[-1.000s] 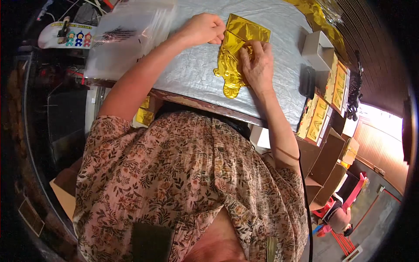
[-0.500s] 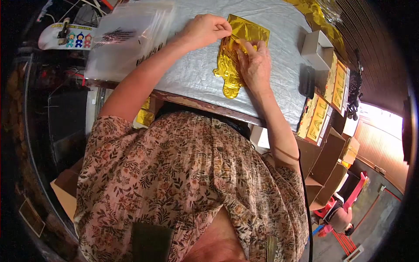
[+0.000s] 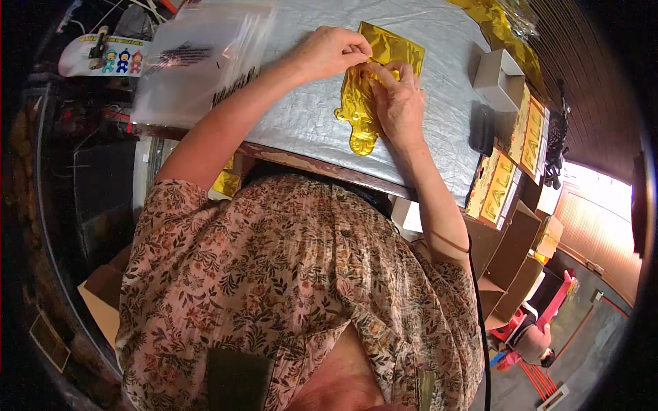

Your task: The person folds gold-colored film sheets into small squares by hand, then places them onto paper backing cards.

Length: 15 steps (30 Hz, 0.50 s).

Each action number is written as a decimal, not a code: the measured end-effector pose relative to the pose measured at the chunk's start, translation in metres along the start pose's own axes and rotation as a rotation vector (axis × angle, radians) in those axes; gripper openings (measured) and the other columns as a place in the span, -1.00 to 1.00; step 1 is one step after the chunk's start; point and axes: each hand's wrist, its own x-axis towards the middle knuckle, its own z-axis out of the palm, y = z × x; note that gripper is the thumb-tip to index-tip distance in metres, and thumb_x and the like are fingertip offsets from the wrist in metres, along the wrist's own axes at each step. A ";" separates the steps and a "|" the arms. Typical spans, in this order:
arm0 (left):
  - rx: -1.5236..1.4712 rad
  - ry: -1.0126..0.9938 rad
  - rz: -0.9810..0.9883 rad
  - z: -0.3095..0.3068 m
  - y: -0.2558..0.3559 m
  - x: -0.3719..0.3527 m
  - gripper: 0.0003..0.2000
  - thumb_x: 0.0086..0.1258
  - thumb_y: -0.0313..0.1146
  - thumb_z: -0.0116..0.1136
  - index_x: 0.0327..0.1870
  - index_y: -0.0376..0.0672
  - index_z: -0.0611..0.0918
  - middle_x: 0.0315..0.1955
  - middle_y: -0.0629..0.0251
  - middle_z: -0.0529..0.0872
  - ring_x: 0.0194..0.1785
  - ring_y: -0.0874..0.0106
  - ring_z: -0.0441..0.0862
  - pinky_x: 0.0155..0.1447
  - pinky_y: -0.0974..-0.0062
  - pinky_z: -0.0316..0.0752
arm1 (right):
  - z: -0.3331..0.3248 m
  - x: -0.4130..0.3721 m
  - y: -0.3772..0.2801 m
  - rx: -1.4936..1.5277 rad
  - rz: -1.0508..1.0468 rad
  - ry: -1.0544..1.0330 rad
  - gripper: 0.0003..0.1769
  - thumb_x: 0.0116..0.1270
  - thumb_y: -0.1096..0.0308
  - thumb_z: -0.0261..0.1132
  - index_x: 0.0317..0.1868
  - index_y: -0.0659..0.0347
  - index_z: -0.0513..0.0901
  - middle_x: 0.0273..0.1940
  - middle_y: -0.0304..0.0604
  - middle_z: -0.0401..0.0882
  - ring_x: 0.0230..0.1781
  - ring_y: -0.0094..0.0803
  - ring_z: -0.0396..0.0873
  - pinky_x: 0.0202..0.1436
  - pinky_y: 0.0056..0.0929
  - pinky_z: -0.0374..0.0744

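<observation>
A shiny gold foil balloon (image 3: 358, 113), deflated and partly folded, lies on the silver-covered table. Its lower end is crumpled into a rounded shape, while the flat part (image 3: 394, 46) extends behind my hands. From the left, my left hand (image 3: 332, 53) pinches the foil near the middle with thumb and fingertips. Close beside it, my right hand (image 3: 399, 103) grips the foil with bent fingers, its wrist low over the table. The exact spot between the fingertips is partly hidden.
Clear plastic bags (image 3: 195, 65) are stacked at the left. To the right are an open white box (image 3: 499, 81), a black case (image 3: 482, 129) and boxes printed "FALL" (image 3: 498, 190). More gold foil (image 3: 490, 17) lies at the back right. A person (image 3: 534, 342) is far off at lower right.
My left hand has shifted slightly right, closer to my right hand. The right-hand fingers have drawn in closer together on the foil. The balloon has stayed in nearly the same place.
</observation>
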 end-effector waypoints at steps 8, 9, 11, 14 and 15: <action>0.073 -0.027 0.029 -0.002 0.007 0.001 -0.80 0.49 -0.24 0.40 -0.02 -0.12 0.83 -0.25 0.29 0.87 -0.20 0.43 0.81 -0.06 0.42 0.68 | 0.002 -0.003 0.008 0.111 -0.038 0.026 -0.65 0.41 0.47 0.44 0.16 -0.04 0.84 0.15 -0.13 0.63 0.12 -0.05 0.66 0.18 -0.10 0.56; 0.082 -0.022 0.031 -0.001 0.007 0.002 -0.80 0.48 -0.24 0.40 -0.02 -0.13 0.82 -0.26 0.28 0.86 -0.20 0.43 0.81 -0.07 0.41 0.68 | 0.002 -0.003 0.009 0.189 -0.030 0.010 -0.65 0.41 0.52 0.43 0.15 0.00 0.84 0.15 -0.10 0.63 0.12 -0.04 0.67 0.17 -0.13 0.59; 0.092 -0.017 0.034 0.002 0.006 0.002 -0.79 0.48 -0.24 0.41 -0.03 -0.15 0.82 -0.26 0.27 0.85 -0.21 0.43 0.81 -0.07 0.41 0.68 | 0.001 -0.002 0.013 0.268 -0.021 -0.004 -0.66 0.41 0.56 0.41 0.13 0.04 0.85 0.16 -0.07 0.64 0.12 -0.03 0.69 0.16 -0.16 0.62; 0.051 -0.019 0.011 0.004 0.006 0.002 -0.80 0.46 -0.26 0.43 -0.06 -0.17 0.81 -0.27 0.25 0.84 -0.21 0.43 0.80 -0.08 0.41 0.67 | 0.001 -0.004 0.018 0.310 -0.073 0.002 -0.65 0.41 0.62 0.38 0.12 0.09 0.84 0.16 0.00 0.64 0.11 -0.03 0.70 0.14 -0.24 0.66; 0.058 -0.018 0.013 0.004 0.006 0.001 -0.81 0.45 -0.27 0.44 -0.07 -0.18 0.81 -0.27 0.25 0.82 -0.22 0.42 0.80 -0.08 0.41 0.68 | 0.001 -0.004 0.017 0.340 -0.051 0.009 -0.65 0.43 0.63 0.37 0.13 0.10 0.84 0.15 0.01 0.64 0.10 -0.04 0.70 0.16 -0.25 0.65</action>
